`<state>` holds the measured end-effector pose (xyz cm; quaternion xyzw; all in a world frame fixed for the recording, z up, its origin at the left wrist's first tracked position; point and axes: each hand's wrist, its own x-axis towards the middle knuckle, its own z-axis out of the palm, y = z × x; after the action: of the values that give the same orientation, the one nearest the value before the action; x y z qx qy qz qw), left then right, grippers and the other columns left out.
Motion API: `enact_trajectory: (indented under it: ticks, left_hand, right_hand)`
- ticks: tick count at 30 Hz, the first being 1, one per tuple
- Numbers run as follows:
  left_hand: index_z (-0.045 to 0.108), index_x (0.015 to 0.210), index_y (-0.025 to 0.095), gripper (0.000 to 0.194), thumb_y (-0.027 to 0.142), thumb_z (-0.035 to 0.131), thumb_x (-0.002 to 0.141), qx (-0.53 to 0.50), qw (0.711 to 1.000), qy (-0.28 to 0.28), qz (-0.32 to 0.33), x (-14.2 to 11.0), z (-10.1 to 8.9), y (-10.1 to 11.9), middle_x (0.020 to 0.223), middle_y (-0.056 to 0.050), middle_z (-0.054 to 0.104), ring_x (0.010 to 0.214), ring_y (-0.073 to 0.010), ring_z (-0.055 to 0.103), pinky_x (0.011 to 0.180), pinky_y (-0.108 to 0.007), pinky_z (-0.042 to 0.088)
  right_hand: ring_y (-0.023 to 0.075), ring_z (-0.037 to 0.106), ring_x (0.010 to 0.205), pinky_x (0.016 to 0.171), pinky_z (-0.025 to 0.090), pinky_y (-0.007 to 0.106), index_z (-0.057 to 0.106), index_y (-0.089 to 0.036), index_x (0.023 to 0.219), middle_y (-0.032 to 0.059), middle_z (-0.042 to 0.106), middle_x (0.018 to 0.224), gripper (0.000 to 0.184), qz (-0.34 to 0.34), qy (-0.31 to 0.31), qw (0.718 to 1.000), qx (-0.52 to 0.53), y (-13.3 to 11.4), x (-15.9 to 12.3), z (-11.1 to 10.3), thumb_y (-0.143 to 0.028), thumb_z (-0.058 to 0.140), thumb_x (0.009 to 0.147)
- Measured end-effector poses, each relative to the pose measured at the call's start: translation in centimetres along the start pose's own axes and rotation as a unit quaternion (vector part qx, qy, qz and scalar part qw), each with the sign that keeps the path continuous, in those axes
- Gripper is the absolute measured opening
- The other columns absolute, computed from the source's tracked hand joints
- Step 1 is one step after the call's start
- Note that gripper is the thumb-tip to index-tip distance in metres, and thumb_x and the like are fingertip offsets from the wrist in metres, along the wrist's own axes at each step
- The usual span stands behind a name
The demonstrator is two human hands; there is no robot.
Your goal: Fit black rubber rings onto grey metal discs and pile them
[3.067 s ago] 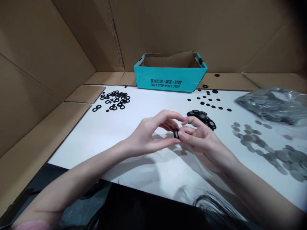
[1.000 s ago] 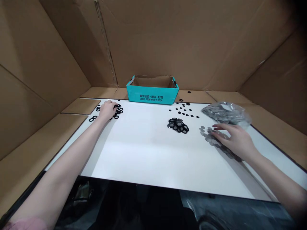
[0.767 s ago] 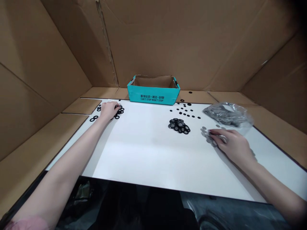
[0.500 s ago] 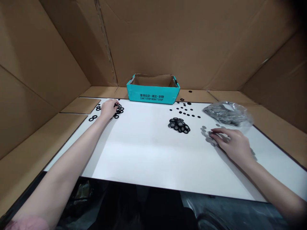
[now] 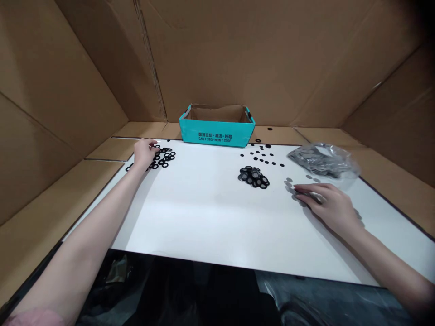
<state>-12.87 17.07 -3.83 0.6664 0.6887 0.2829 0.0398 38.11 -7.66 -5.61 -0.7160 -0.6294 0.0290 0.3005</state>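
My L hand [image 5: 144, 153] at blk rings [image 5: 168, 158], R hand [image 5: 335, 208] at grey discs [image 5: 288, 180], both overlapped = no ct, can't tell either grip; 1 teal box [image 5: 217, 132], 1 bag [image 5: 319, 162].

Left arm [image 5: 90, 235] and right arm [image 5: 382, 262] stretch forward, fingers [image 5: 314, 187] bent.

The turquoise box [image 5: 217, 129] reads "国潮运动·潮流·好物" above "CAN'T STOP WON'T STOP".

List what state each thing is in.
Teal cardboard box: upright, open-topped.
Clear plastic bag: filled, closure unclear.
Flat black rings: strewn, some overlapping.
Thin grey discs: loose, partly hidden.
Black-rimmed grey discs: piled.
Small black discs: scattered.
Left hand: at rings, grip unclear.
Right hand: at thin discs, grip unclear.
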Motion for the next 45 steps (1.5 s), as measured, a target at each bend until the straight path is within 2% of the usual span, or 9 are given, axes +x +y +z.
enact_trajectory:
  ticks: [5,10,17,18,21,25,30,36,45]
  left_hand:
    - [0.077,0.089,0.018,0.015,0.026,0.066,0.083,-0.03,0.999,0.025,-0.009,-1.0,-1.5,0.4,0.096,-0.01,0.078,0.095,-0.0287,0.072,0.098,-0.041,0.054]
    - [0.077,0.09,0.015,0.02,0.03,0.067,0.081,-0.09,0.995,0.048,-0.001,-2.3,-2.5,2.0,0.101,-0.011,0.078,0.094,-0.0269,0.072,0.1,-0.042,0.054]
    - [0.077,0.106,0.013,0.034,0.033,0.067,0.081,-0.242,0.968,-0.05,0.053,-6.0,-3.3,6.9,0.093,-0.008,0.08,0.084,-0.0207,0.075,0.081,-0.031,0.061]
    - [0.076,0.11,0.014,0.038,0.035,0.069,0.08,-0.272,0.957,-0.076,0.068,-6.7,-3.4,7.8,0.091,-0.007,0.08,0.081,-0.0197,0.075,0.079,-0.031,0.061]
    - [0.075,0.112,0.014,0.046,0.036,0.083,0.073,-0.44,0.871,-0.186,0.116,-9.3,-3.7,10.6,0.083,-0.006,0.077,0.073,-0.0165,0.072,0.077,-0.031,0.061]
    - [0.075,0.107,0.016,0.04,0.032,0.089,0.073,-0.522,0.789,-0.297,0.127,-12.5,-3.5,13.2,0.08,-0.003,0.074,0.069,-0.0124,0.069,0.07,-0.025,0.058]
    - [0.073,0.11,0.017,0.037,0.028,0.089,0.078,-0.56,0.731,-0.37,0.124,-14.9,-2.8,14.2,0.083,-0.003,0.075,0.072,-0.0118,0.07,0.072,-0.024,0.057]
    - [0.073,0.112,0.018,0.032,0.024,0.085,0.082,-0.562,0.717,-0.392,0.13,-15.8,-2.6,14.2,0.086,-0.003,0.074,0.077,-0.0114,0.07,0.073,-0.022,0.056]
    - [0.072,0.111,0.02,0.025,0.021,0.08,0.087,-0.55,0.736,-0.358,0.165,-16.8,-2.7,14.5,0.093,-0.004,0.073,0.085,-0.0136,0.071,0.082,-0.025,0.059]
  right_hand:
    - [0.0353,0.074,0.091,0.083,0.053,0.047,0.077,-0.028,0.087,0.0087,0.082,0.087,0.018,0.038,0.009,0.998,0.044,-0.5,0.2,-0.3,-0.042,0.073,0.077]
    - [0.029,0.068,0.078,0.072,0.049,0.041,0.077,-0.028,0.085,0.0074,0.081,0.081,0.017,0.087,0.033,0.993,0.067,-1.4,0.6,-1.1,-0.042,0.076,0.075]
    - [0.0256,0.07,0.077,0.082,0.057,0.044,0.077,-0.022,0.082,0.0076,0.078,0.082,0.027,0.111,0.096,0.961,0.233,-4.5,2.1,-1.1,-0.037,0.086,0.061]
    - [0.0253,0.072,0.077,0.084,0.059,0.044,0.076,-0.022,0.082,0.0071,0.078,0.083,0.029,0.105,0.098,0.951,0.275,-5.6,2.2,-0.8,-0.035,0.088,0.059]
    - [0.0217,0.074,0.077,0.081,0.063,0.039,0.076,-0.022,0.084,0.005,0.077,0.083,0.027,0.054,0.059,0.921,0.382,-9.9,2.0,0.4,-0.03,0.091,0.063]
    - [0.0196,0.076,0.073,0.075,0.067,0.036,0.076,-0.025,0.087,0.0015,0.078,0.08,0.024,-0.037,0.012,0.893,0.449,-15.4,1.2,2.5,-0.032,0.091,0.07]
    - [0.0185,0.076,0.072,0.071,0.067,0.034,0.074,-0.027,0.087,0.0011,0.078,0.084,0.019,-0.094,-0.016,0.879,0.468,-18.2,0.7,4.2,-0.035,0.089,0.078]
    - [0.0185,0.076,0.07,0.068,0.065,0.033,0.074,-0.027,0.09,0.0004,0.077,0.083,0.019,-0.087,-0.006,0.887,0.454,-17.7,0.3,4.9,-0.03,0.089,0.078]
    - [0.0185,0.069,0.069,0.064,0.058,0.034,0.071,-0.029,0.082,-0.0006,0.075,0.078,0.016,-0.117,0.005,0.9,0.419,-17.9,-0.1,4.9,-0.018,0.082,0.081]
